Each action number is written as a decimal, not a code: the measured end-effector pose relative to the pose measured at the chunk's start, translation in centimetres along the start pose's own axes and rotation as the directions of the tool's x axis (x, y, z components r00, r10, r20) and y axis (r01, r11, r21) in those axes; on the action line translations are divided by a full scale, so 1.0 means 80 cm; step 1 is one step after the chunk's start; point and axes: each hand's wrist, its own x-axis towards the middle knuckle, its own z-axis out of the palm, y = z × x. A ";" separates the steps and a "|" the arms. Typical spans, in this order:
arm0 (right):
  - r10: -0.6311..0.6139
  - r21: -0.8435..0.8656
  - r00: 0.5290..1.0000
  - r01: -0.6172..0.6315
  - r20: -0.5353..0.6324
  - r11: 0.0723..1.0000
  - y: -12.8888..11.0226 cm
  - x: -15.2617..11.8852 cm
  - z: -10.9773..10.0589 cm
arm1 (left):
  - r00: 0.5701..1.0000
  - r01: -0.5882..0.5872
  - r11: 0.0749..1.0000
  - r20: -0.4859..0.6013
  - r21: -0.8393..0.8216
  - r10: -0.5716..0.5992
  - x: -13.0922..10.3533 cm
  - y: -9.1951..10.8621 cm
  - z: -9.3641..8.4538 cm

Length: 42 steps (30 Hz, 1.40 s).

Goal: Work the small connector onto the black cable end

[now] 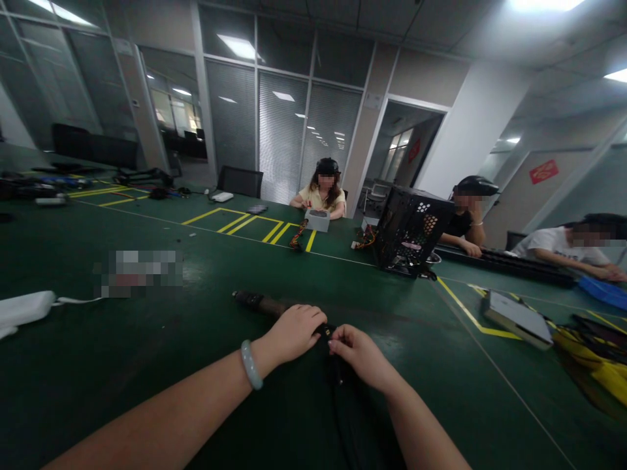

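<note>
Item, one long dark rod [249, 300] on the green surface [171, 339], its long axis slanting from far left towards near right, its visible length lying beyond and to the left of the left hand [298, 329], the nearer of the two. Item, that hand, curled palm down at the rod's near end; from my remote view I cannot tell how firmly it grips. Item, the right hand [365, 359], thumb and fingertips pinching a small dark piece [327, 331] between both hands; whether piece and rod join, I cannot tell. Item, a black cable [337, 418], trailing from beneath the right hand towards my viewpoint
</note>
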 end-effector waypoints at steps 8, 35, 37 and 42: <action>0.005 -0.168 0.985 -0.035 -0.174 0.985 0.011 0.008 0.011 | 1.000 -0.012 1.000 -0.009 -0.005 0.012 0.006 -0.001 0.001; 0.066 -0.253 0.984 -0.107 -0.166 0.961 0.006 0.015 -0.002 | 0.999 -0.035 0.984 -0.035 -0.174 0.029 0.005 -0.019 0.009; 0.090 -0.317 0.984 -0.134 -0.151 0.939 0.002 0.011 -0.003 | 0.999 -0.038 0.982 -0.039 -0.188 0.031 0.005 -0.020 0.009; 0.178 -0.319 0.971 -0.221 -0.159 0.922 0.002 0.008 -0.010 | 0.999 -0.033 0.980 -0.031 -0.196 0.027 0.004 -0.021 0.008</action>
